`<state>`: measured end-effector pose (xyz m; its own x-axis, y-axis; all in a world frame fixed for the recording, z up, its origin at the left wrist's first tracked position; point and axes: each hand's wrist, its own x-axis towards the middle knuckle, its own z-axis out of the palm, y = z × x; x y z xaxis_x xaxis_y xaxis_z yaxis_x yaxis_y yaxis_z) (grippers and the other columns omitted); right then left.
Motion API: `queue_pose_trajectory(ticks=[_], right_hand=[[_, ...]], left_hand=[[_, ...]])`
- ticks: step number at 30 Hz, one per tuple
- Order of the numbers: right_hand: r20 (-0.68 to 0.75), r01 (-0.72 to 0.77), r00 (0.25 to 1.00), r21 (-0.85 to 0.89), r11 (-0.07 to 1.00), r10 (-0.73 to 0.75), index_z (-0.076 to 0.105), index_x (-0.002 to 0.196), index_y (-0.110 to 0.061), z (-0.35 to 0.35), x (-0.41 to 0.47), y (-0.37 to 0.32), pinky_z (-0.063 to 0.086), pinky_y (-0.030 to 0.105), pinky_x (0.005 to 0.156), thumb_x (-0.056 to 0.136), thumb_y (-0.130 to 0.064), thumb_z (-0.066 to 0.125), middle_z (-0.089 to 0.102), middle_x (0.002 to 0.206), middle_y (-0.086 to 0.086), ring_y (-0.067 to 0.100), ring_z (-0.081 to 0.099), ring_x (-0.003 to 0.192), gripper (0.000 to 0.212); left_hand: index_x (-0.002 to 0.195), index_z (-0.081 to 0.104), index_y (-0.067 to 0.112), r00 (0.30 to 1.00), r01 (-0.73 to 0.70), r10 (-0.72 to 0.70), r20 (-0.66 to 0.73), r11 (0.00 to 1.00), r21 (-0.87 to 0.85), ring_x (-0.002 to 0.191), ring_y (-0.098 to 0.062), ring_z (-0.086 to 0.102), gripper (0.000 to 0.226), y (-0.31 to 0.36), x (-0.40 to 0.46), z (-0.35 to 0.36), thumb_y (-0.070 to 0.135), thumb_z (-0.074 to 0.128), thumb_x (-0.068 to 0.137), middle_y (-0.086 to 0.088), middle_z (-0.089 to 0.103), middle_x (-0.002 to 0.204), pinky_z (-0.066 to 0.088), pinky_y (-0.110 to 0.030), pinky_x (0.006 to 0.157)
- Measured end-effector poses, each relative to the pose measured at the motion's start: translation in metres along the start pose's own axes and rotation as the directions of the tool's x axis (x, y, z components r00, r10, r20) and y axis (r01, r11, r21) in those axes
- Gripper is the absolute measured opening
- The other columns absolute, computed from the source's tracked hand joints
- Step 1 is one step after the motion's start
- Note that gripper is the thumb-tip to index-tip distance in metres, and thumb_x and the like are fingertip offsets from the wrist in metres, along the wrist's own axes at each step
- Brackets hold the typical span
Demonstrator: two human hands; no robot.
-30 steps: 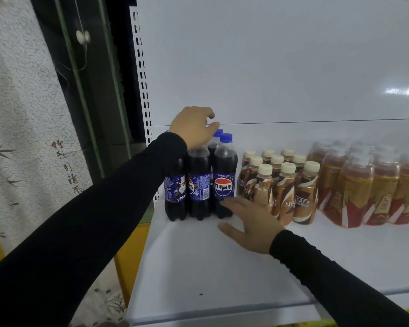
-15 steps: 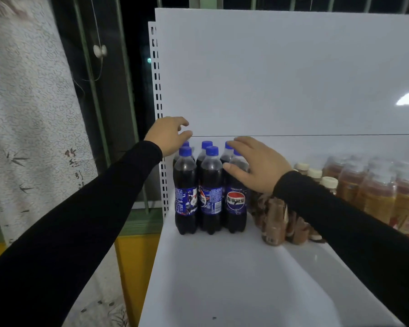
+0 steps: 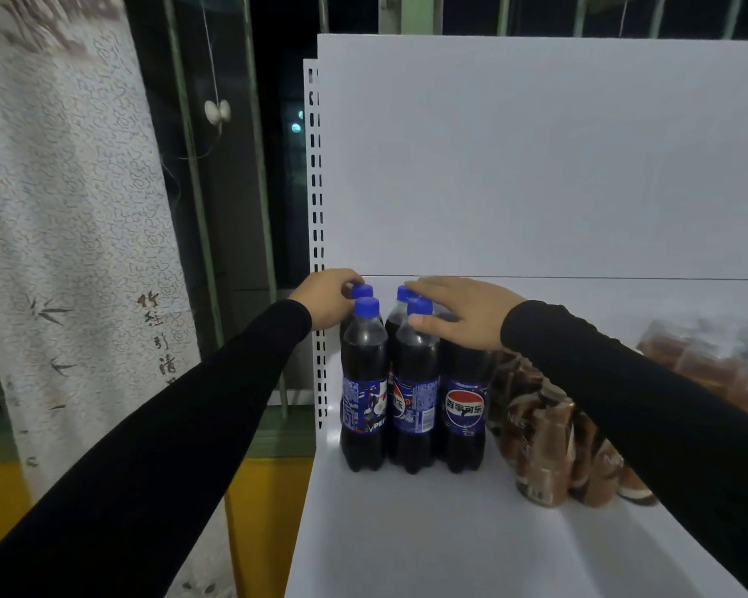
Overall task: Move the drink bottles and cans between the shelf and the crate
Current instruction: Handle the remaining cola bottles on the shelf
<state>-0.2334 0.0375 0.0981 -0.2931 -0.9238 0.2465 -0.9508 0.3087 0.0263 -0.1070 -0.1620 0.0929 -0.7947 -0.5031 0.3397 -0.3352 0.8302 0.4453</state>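
White shelf [image 3: 450, 533] fills the lower frame, carrying upright cola bottles [image 3: 411, 390] at centre, brown coffee bottles [image 3: 545, 459] just right of them. Right hand [image 3: 458, 315] lies flat across the right-side caps, fingers straight; left hand [image 3: 327, 297] curls round the back-left bottle's neck. No crate is visible.

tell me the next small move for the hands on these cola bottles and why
Probably close both hands and lift. The left hand curls at the left of the cola bottles; the right hand lies flat over the caps, gripping nothing yet.
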Motion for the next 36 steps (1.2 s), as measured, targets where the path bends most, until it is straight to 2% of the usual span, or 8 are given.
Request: queue_pose_trajectory(ticks=[5,9,17,25,27,30,33,36], right_hand=[[0.008,0.017,1.000,0.021,1.000,-0.017,0.025,0.156,-0.029,-0.003,-0.002,-0.002,0.028,0.028,0.109,0.100,-0.058,0.035,0.034,0.159,-0.004,0.018,0.036,0.142,0.064],[0.012,0.014,1.000,0.033,0.999,-0.014,0.025,0.156,-0.029,-0.003,-0.003,-0.001,0.028,0.029,0.110,0.099,-0.059,0.035,0.035,0.159,-0.005,0.018,0.037,0.141,0.065],[0.001,0.008,1.000,0.035,0.999,-0.008,0.028,0.155,-0.029,-0.003,-0.002,0.001,0.029,0.030,0.111,0.097,-0.062,0.038,0.037,0.158,-0.005,0.017,0.039,0.140,0.068],[-0.374,0.067,0.927,0.193,0.979,0.010,0.048,0.143,-0.023,-0.004,-0.009,-0.027,0.036,0.026,0.102,0.095,-0.058,0.045,0.053,0.143,-0.002,0.013,0.050,0.125,0.060],[-0.425,0.118,0.905,0.292,0.949,0.018,0.053,0.139,-0.022,-0.002,-0.013,-0.050,0.039,0.023,0.097,0.095,-0.054,0.051,0.059,0.134,-0.002,0.006,0.052,0.112,0.055],[-0.412,0.156,0.909,0.462,0.873,0.056,0.052,0.138,-0.024,0.005,-0.021,-0.083,0.049,0.030,0.098,0.090,-0.057,0.057,0.061,0.127,-0.004,0.005,0.056,0.109,0.059],[-0.292,0.129,0.952,0.661,0.739,0.095,0.042,0.144,-0.028,0.016,-0.030,-0.109,0.051,0.032,0.097,0.083,-0.063,0.061,0.056,0.130,-0.007,0.007,0.056,0.112,0.073],[-0.168,0.085,0.982,0.806,0.585,0.090,0.038,0.143,-0.031,0.033,-0.037,-0.124,0.053,0.027,0.093,0.080,-0.052,0.073,0.058,0.120,-0.016,0.005,0.060,0.108,0.075]], left_hand=[[0.124,0.062,0.011,0.999,0.027,-0.030,-0.034,0.996,-0.080,0.097,-0.024,0.065,0.030,-0.004,0.002,0.000,0.011,0.064,0.094,-0.011,0.068,0.115,0.056,-0.042,0.094],[0.120,0.064,0.013,0.993,0.022,-0.036,-0.111,0.992,-0.125,0.094,-0.022,0.066,0.035,-0.002,0.000,-0.017,0.027,0.073,0.090,-0.007,0.069,0.108,0.057,-0.041,0.090],[0.118,0.067,0.013,0.950,-0.041,0.001,-0.313,0.992,-0.122,0.102,-0.021,0.064,0.032,0.017,-0.014,-0.077,0.025,0.073,0.088,-0.004,0.069,0.110,0.054,-0.041,0.096],[0.114,0.066,0.017,0.887,-0.062,-0.019,-0.461,0.985,-0.161,0.100,-0.017,0.062,0.026,0.025,-0.042,-0.104,0.024,0.071,0.090,0.000,0.066,0.107,0.049,-0.031,0.083],[0.113,0.067,0.017,0.877,-0.082,-0.011,-0.481,0.982,-0.171,0.101,-0.018,0.063,0.025,0.027,-0.051,-0.105,0.025,0.071,0.090,0.000,0.067,0.106,0.053,-0.034,0.089],[0.109,0.070,0.018,0.874,-0.108,0.003,-0.486,0.976,-0.189,0.098,-0.017,0.065,0.023,0.027,-0.063,-0.105,0.027,0.073,0.088,0.002,0.070,0.101,0.055,-0.038,0.092],[0.105,0.070,0.022,0.892,-0.135,-0.013,-0.451,0.946,-0.293,0.095,-0.017,0.069,0.022,0.027,-0.074,-0.102,0.030,0.077,0.085,0.002,0.072,0.098,0.058,-0.042,0.091],[0.109,0.071,0.020,0.896,-0.153,-0.007,-0.444,0.934,-0.323,0.094,-0.016,0.068,0.028,0.031,-0.084,-0.094,0.032,0.078,0.085,0.003,0.070,0.097,0.058,-0.041,0.091]])
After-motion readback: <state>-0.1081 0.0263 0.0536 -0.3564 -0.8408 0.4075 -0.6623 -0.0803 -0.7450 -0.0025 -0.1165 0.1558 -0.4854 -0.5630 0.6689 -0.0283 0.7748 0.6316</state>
